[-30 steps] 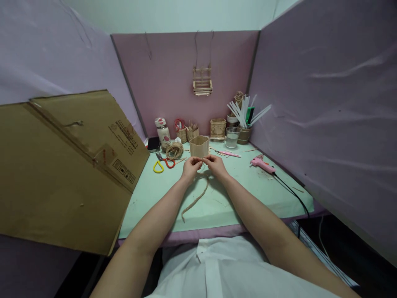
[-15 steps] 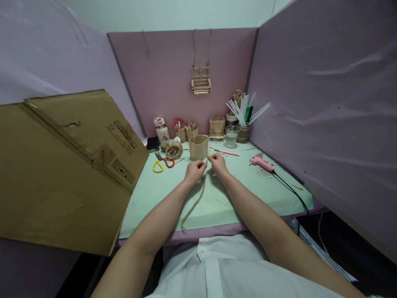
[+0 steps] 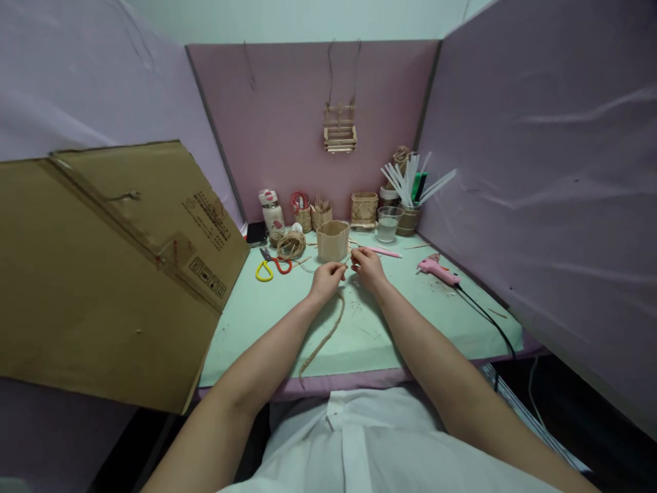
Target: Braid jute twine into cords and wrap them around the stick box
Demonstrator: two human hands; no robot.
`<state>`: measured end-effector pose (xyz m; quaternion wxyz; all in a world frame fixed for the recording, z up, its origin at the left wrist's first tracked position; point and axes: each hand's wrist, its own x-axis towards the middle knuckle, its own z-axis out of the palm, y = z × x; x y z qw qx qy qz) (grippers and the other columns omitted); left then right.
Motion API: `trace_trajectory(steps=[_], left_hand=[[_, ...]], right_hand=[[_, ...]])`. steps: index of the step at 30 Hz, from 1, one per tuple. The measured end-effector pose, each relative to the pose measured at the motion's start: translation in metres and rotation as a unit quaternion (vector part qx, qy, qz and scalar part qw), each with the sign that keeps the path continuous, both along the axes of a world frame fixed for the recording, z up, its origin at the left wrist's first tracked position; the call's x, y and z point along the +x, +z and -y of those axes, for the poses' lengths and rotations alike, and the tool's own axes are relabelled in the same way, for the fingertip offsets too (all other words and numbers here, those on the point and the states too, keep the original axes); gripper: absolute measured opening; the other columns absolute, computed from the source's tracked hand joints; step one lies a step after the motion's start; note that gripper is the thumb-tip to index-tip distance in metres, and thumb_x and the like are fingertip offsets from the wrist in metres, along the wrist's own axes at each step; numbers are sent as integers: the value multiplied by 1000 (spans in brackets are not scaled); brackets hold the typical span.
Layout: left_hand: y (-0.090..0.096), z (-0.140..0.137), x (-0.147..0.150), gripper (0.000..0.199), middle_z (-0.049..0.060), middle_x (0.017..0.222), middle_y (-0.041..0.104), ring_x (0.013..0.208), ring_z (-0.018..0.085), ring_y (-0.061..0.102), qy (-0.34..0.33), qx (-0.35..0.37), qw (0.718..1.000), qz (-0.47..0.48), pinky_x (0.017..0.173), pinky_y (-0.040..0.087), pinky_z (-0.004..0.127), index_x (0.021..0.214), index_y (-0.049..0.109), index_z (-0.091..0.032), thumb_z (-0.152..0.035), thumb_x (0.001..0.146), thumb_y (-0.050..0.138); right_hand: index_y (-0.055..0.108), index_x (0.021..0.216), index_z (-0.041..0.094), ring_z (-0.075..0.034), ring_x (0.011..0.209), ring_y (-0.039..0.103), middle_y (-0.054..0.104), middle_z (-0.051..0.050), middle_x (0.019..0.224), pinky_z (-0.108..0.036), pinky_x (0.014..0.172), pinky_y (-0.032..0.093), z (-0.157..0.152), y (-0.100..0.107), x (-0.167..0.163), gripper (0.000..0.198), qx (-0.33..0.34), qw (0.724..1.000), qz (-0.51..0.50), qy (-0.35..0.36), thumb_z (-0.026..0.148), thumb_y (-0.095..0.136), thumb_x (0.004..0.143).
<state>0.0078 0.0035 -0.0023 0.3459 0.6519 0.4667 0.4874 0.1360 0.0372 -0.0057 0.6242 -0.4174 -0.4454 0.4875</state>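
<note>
My left hand [image 3: 327, 281] is closed in a pinch on a braided jute cord [image 3: 328, 333], whose tail curves over the table toward its front edge. Just to the right, my right hand [image 3: 368, 268] pinches too, and a thin strand seems to run between the two sets of fingertips. The held end is small and mostly covered by fingers. Right behind the hands stands an open box of wooden craft sticks [image 3: 332, 242]. A coil of jute twine [image 3: 291, 245] and red-and-yellow scissors [image 3: 274, 266] lie to the left of it.
A pink glue gun [image 3: 439, 270] with a black cable lies at right. A pink pen-like tool [image 3: 381, 252], a cup of water [image 3: 389, 224] and a holder of white glue sticks [image 3: 408, 220] are behind. A large cardboard sheet [image 3: 123, 287] leans at left.
My hands have drawn slightly apart, with the right one a little farther right. The whole view has shifted a bit; the cord's tail still lies on the table.
</note>
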Motion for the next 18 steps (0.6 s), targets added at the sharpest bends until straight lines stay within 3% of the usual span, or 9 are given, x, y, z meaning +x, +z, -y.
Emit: trace_trajectory(steps=[7,12,18], left_hand=[[-2,-3,-1,27,-1,53,56,55,12,48,4,-2,1000,23,57,36,24,74,67,-16,-41,75,56],[0,-2,-3,27,-1,57,57,57,12,48,-17,13,999,40,59,36,24,81,70,-17,-40,74,56],[2,0,-4,23,1,62,59,58,12,47,-40,31,999,12,60,37,24,72,69,-16,-33,75,54]], right_hand=[[53,68,20,-8,56,46,52,3,61,-22,57,39,7,10,0,38,15,996,-41,76,55,66,63],[57,68,19,-11,53,48,56,-2,58,-23,48,36,5,12,4,52,-60,995,-23,78,70,51,69],[65,74,18,-13,62,55,64,-3,70,-22,50,38,17,13,4,34,-59,979,43,188,49,71,63]])
